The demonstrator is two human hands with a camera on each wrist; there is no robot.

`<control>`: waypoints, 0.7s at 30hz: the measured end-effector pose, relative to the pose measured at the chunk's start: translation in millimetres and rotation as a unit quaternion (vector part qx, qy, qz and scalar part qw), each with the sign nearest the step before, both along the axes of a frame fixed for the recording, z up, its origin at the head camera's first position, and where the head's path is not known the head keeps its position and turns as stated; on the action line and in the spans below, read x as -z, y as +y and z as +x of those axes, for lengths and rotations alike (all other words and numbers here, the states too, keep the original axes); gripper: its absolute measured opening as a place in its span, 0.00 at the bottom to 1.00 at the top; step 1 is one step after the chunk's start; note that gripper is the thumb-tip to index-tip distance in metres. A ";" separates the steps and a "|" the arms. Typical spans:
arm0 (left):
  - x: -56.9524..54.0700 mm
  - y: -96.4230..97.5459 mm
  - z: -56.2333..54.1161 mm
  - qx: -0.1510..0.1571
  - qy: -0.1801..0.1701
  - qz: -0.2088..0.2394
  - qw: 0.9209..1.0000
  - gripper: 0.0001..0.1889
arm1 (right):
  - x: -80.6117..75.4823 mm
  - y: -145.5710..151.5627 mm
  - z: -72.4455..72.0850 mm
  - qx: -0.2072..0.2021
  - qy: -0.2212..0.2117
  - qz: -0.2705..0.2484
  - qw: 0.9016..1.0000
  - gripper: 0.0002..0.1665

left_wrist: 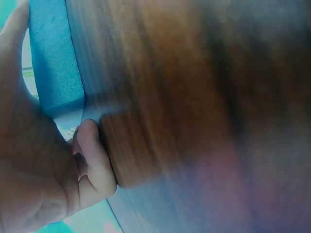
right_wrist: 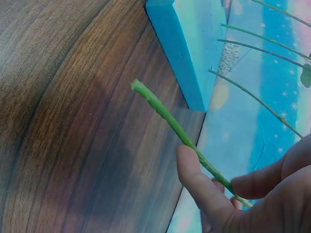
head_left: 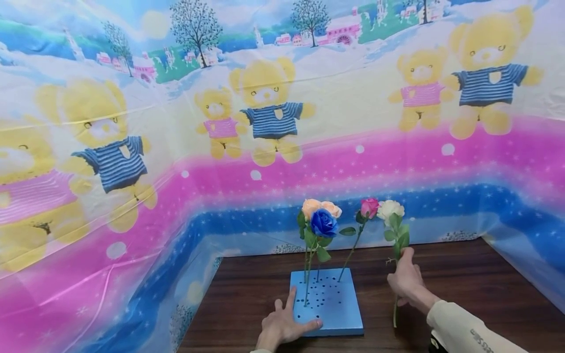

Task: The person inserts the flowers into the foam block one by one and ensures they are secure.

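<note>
A flat light-blue foam block (head_left: 342, 314) full of small holes lies on the table. My left hand (head_left: 282, 321) rests against its near left corner, thumb on the front edge and index finger along the left side; the foam's side (left_wrist: 56, 58) shows in the left wrist view. Standing in the block are a blue rose (head_left: 324, 223), peach roses (head_left: 311, 208) behind it and a leaning pink rose (head_left: 369, 208). Right of the block, my right hand (head_left: 410, 282) pinches a white rose (head_left: 390, 212) upright by its stem. The bare stem end (right_wrist: 141, 87) points down below the fingers.
The dark wooden table (head_left: 476, 289) runs to a cloth backdrop (head_left: 335, 166) printed with bears, which encloses its back and sides. Leaves (head_left: 347, 231) on the pink rose's stem stick out between the blooms.
</note>
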State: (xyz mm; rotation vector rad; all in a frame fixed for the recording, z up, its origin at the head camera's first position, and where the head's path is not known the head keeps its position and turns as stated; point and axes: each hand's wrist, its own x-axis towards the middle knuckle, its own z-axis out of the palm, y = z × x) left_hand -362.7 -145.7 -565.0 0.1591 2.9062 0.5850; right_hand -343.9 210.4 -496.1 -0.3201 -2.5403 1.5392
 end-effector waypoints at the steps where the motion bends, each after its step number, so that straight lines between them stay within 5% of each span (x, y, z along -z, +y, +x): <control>1: 0.2 0.0 0.0 0.000 0.000 -0.001 1.000 0.69 | -1.4 0.4 -0.1 0.008 0.009 0.008 1.000 0.48; 8: 2.1 -0.7 -1.6 0.000 -0.001 -0.003 1.000 0.68 | -5.8 3.4 -1.6 0.046 0.059 0.052 0.996 0.51; 21: 4.8 -1.6 -2.7 -0.006 -0.008 0.001 1.000 0.74 | -10.8 1.3 -0.3 0.049 0.126 0.066 0.989 0.51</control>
